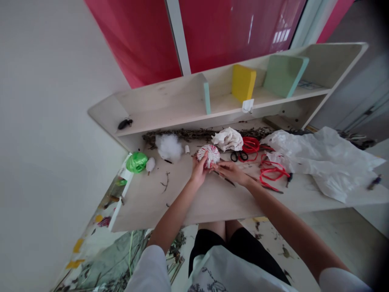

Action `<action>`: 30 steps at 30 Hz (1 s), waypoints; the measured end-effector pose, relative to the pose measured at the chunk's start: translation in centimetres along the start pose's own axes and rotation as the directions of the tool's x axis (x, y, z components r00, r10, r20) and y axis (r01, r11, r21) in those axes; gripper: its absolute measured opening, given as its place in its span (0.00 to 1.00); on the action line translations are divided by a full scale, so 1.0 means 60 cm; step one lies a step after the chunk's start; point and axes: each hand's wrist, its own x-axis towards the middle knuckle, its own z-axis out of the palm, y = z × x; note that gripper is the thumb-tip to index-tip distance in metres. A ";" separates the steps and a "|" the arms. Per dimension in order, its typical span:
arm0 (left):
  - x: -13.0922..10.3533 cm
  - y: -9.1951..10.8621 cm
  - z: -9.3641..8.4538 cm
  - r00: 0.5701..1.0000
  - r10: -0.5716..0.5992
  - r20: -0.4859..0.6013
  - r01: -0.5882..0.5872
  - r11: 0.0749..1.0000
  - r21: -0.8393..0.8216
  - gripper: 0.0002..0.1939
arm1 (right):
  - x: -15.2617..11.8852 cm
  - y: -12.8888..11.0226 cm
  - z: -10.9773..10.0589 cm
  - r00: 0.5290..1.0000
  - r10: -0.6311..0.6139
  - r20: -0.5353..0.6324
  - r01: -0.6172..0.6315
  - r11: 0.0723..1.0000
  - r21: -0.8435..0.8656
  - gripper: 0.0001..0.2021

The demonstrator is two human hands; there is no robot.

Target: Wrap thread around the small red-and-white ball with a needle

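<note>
Nearest, at the bottom of the frame, two forearms reach over the pale desk [146,207]. Mid-frame, the left hand [199,170] grasps a wrapped ball [213,152], red showing through criss-crossed white strands, with its thumb across the front. The right hand [232,172] brings its fingertips to the ball's lower right; I cannot tell whether they pinch a strand. The step in hand looks like working the white wrapping by the fingers; the next move seems to call for a firm left hold and light, precise right fingers, so that the strands don't slip.

Just beyond the right hand, black-handled scissors [239,156] lie beside red ribbon [275,172], with crumpled white paper [227,139] behind. Left of the ball sit white fluff [169,147] and, farther left, a green roll [136,162]. Dry twigs [194,134] line the back, below a shelf with a yellow divider [244,82], upper right of centre.
</note>
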 end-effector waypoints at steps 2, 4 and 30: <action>0.002 -0.004 -0.001 0.999 -0.034 0.013 0.035 0.999 -0.031 0.21 | 0.000 0.003 0.004 1.000 0.001 0.020 0.000 0.999 -0.038 0.26; 0.003 -0.005 -0.003 0.996 -0.076 0.051 0.079 0.995 -0.062 0.21 | -0.001 0.004 0.006 1.000 -0.002 0.014 0.003 0.998 -0.056 0.26; 0.005 0.012 -0.005 0.998 -0.047 0.031 0.049 0.997 -0.060 0.23 | 0.002 0.009 0.006 1.000 -0.019 0.005 0.019 0.999 -0.037 0.26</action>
